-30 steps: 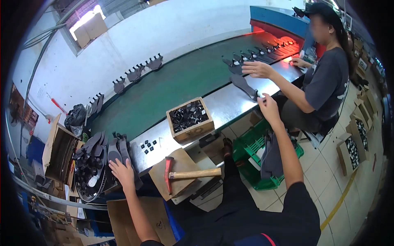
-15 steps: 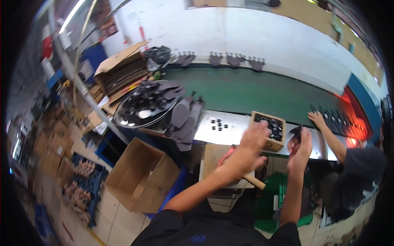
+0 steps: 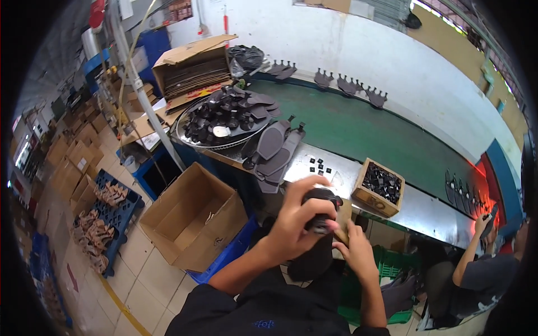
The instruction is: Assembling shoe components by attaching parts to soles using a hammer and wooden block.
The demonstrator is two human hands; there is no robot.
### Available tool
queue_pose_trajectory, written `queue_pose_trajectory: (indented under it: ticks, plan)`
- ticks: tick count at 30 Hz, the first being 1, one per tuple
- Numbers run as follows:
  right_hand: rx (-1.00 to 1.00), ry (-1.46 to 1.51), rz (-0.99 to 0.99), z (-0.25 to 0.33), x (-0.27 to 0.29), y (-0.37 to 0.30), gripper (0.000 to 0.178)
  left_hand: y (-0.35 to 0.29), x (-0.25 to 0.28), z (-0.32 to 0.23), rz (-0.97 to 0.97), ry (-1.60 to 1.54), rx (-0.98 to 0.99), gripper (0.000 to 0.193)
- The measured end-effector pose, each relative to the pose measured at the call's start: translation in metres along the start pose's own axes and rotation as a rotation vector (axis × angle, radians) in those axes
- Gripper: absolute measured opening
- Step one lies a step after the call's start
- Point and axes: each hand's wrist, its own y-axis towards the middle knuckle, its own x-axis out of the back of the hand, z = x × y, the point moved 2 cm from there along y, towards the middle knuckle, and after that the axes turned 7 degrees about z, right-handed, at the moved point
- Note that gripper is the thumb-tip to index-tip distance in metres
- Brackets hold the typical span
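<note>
My left hand is raised at the front of the bench, its fingers curled round a dark, rounded black piece whose exact kind I cannot make out. Close to its right, my right hand grips the wooden handle of a tool; the tool's head is hidden. Beyond my hands, several small black squares lie on the metal bench top. To their right stands a wooden box filled with small black parts. Grey sole-shaped pieces with straps are piled on the bench's left.
A round tray heaped with black and grey parts sits at the left. Below it is an open cardboard box. A green conveyor belt runs behind the bench. On the right, a co-worker holds a dark piece near a red-lit machine. A green crate stands below.
My left hand has drawn back toward me and now holds the black piece. My right hand has come down and left onto the wooden handle. The co-worker's hand has left the belt.
</note>
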Motion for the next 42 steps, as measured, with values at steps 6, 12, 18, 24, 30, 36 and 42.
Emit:
queue_pose_trajectory:
  ticks: [6,12,18,24,30,36,42]
  plan:
    - [-0.227,0.29,0.047,-0.05,-0.014,-0.035,0.035,-0.004,-0.012,0.035,0.104,0.103,0.167,0.035]
    - [-0.401,0.56,-0.511,-0.049,-0.007,-0.104,0.018,-0.034,-0.088,0.152,0.241,-0.233,0.713,0.055]
    - [-0.635,0.918,-0.933,-0.069,-0.005,-0.168,0.037,-0.008,-0.137,0.177,0.225,0.471,0.444,0.068]
    - [-0.628,1.109,-1.026,-0.078,0.004,-0.179,0.04,0.067,-0.228,0.2,0.522,0.33,-0.016,0.012]
    - [-0.654,1.048,-0.949,-0.071,-0.006,-0.177,0.042,0.081,-0.264,0.234,0.845,0.562,0.14,0.009]
    - [-0.597,0.915,-0.875,-0.085,-0.012,-0.177,0.038,0.091,-0.254,0.222,0.644,0.202,0.24,0.038]
    - [-0.494,0.986,-0.889,-0.068,0.004,-0.141,0.033,0.087,-0.218,0.195,0.389,-0.009,0.319,0.051]
